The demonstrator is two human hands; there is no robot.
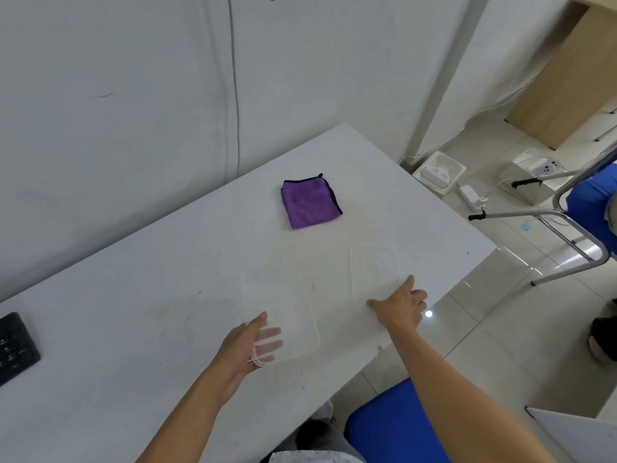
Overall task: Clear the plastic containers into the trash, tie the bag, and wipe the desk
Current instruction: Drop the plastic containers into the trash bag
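Head view, looking down on a white rectangular desk (133, 295) with faint stains, set against a white wall.

- Large clear rectangular plastic container (290, 295): near centre of the desk, lying on its surface.
- Small clear ribbed plastic container (374, 269): just right of the large one, close to the desk's right edge. Whether the two touch cannot be told.
- Left hand (245, 345): at the large container's near left corner. The thumb lies on top of the rim and the fingers (268, 342) show through the plastic beneath, pinching the corner.
- Right hand (400, 309): at the small container's near edge. Thumb and forefinger are spread wide and straight, the other fingers loosely bent, and nothing is grasped. The forefinger reaches over the container's near right corner.
- Folded purple cloth with black edging (310, 202): far centre of the desk, well apart from both containers.
- Black keyboard (15, 345): far left, cut off by the frame.
- Blue padded chair seat (394, 429): near, below the desk edge.
- Metal-framed chair (567, 222): right, on the tiled floor.
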